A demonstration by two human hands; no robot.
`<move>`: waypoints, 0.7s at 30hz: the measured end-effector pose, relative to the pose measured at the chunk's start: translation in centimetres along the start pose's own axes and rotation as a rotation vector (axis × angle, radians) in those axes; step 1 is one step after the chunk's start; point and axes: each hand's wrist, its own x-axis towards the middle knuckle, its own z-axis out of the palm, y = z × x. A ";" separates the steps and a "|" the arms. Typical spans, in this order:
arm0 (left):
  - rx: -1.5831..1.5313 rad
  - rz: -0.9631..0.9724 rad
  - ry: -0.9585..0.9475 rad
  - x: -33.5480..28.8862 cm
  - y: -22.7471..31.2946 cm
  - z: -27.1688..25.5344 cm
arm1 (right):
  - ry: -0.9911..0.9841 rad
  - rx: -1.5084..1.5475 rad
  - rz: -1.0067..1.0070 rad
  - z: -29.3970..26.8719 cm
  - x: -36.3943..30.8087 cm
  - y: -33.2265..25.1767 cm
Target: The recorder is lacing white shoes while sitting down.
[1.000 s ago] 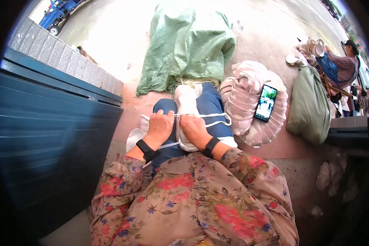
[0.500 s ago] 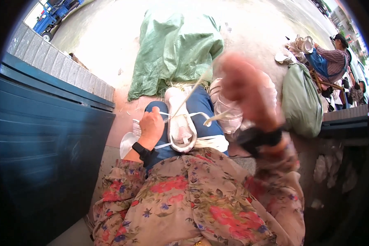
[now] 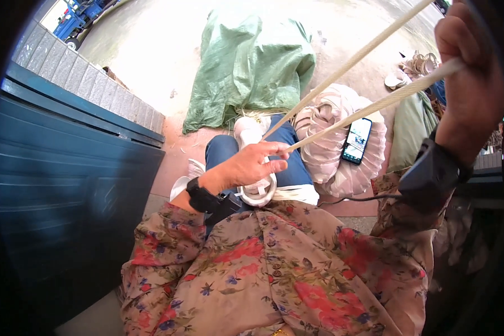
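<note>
A white shoe lies on my lap, toe pointing away, its middle hidden by my left hand. That hand's fingers are closed at the lower strand of a cream shoelace, with the thumb a little apart. Raised at the upper right, my right hand is a fist around the shoelace. Two strands stretch taut from the shoe up toward it; the far strand runs out at the top edge. More pale laces lie across my thigh, beside the shoe's heel.
Right of my legs are bundled white shoe pieces with a phone on top. A green sack stands ahead, another sack further right. A blue panel is at my left. A black cable reaches my right wrist.
My right hand has swung up and right, drawing the shoelace out long. My left hand has moved right, from the shoe's left side to over it. The phone has come into sight.
</note>
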 end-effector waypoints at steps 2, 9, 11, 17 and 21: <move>-0.195 -0.150 -0.155 -0.4 0.5 -2.0 | 0.219 -0.290 -0.162 -1.5 -0.6 0.0; -0.646 -0.311 0.592 -8.0 -0.4 -11.6 | 0.356 -0.076 0.052 -15.9 -7.2 -7.5; -0.799 -0.289 0.650 -9.8 -1.5 -14.1 | 0.355 0.179 0.027 -19.3 -11.5 -10.9; -0.881 -0.202 0.904 -15.3 -3.1 -20.5 | 0.490 -0.091 0.041 -22.4 -15.1 -10.1; -0.691 -0.142 1.189 -18.8 -2.4 -25.3 | 0.868 -0.989 0.159 -21.6 -13.5 0.6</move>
